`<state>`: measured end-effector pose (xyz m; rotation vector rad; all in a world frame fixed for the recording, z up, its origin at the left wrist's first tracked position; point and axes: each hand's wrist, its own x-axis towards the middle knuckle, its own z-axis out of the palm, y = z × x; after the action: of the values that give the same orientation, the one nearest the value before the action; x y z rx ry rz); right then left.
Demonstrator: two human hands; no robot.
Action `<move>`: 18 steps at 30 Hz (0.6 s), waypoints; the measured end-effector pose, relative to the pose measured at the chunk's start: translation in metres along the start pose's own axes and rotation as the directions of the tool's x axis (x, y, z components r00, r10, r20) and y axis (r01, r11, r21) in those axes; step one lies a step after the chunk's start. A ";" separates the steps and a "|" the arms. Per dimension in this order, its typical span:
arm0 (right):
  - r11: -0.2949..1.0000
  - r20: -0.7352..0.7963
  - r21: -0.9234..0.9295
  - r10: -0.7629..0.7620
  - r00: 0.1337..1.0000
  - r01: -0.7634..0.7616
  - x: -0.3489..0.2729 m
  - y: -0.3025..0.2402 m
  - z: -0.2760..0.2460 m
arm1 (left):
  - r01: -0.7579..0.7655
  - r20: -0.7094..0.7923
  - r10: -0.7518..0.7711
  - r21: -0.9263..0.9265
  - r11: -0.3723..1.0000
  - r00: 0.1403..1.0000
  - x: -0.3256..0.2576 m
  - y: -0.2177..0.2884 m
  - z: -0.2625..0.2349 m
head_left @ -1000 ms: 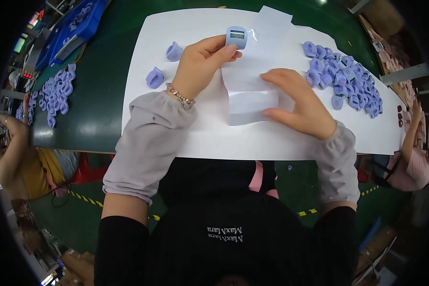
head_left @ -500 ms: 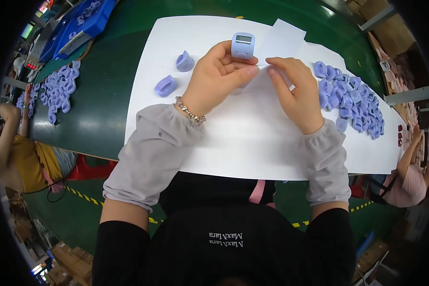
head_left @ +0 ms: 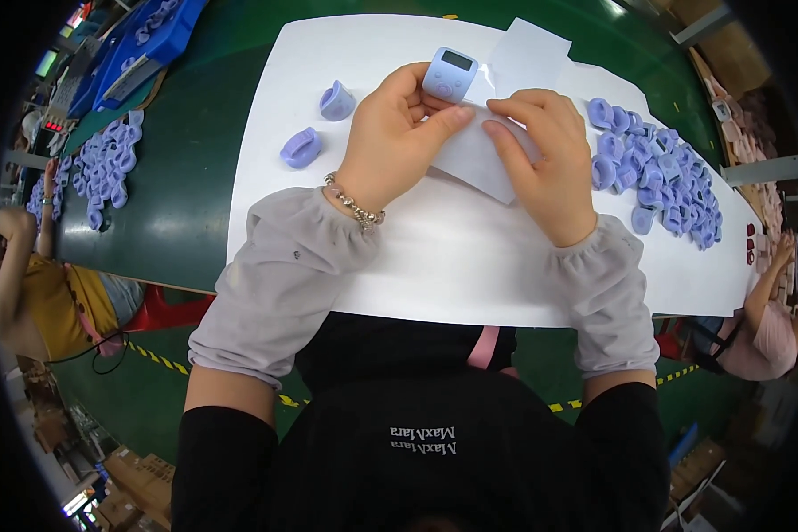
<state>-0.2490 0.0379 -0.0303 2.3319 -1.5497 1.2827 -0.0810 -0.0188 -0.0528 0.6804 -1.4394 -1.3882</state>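
My left hand [head_left: 390, 133] pinches a lavender finger tally counter [head_left: 450, 75], its small dark display tilted up and facing me. Close beside it, my right hand [head_left: 545, 155] has thumb and fingertips drawn together at the upper edge of a thin whitish sheet [head_left: 477, 164]. That sheet slants down between both hands, and its exact grip is partly hidden. A clear, shiny bit of film [head_left: 481, 87] shows at the counter's right side. Two more lavender counters, one upper [head_left: 336, 101] and one lower [head_left: 301, 148], stand apart on the white table covering left of my left hand.
A heap of lavender counters [head_left: 661, 177] lies on the white covering [head_left: 452, 275] to the right. Another white paper [head_left: 530, 58] rests at the far edge. More counters [head_left: 108, 168] and a blue bin [head_left: 155, 53] are at left. Other people sit on both sides.
The counter has tilted clockwise and shifted slightly up and left. The thin sheet, formerly almost edge-on, has swung down into view between my hands.
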 end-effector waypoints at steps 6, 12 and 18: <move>0.928 0.125 0.251 0.252 0.960 -0.276 -0.004 -0.003 0.000 | 0.040 0.006 -0.040 0.043 0.998 0.999 -0.002 -0.002 0.000; 0.746 0.294 0.407 0.439 0.849 -0.527 -0.003 -0.004 -0.004 | 0.047 0.043 -0.048 0.024 0.999 0.998 -0.003 0.001 0.002; 0.998 -0.075 -0.067 -0.012 0.997 0.007 -0.001 -0.004 -0.001 | 0.110 0.059 -0.105 -0.069 0.992 0.993 -0.003 0.003 0.002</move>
<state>-0.2462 0.0407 -0.0288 2.2217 -1.5332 1.2798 -0.0814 -0.0150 -0.0505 0.6860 -1.4061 -1.5461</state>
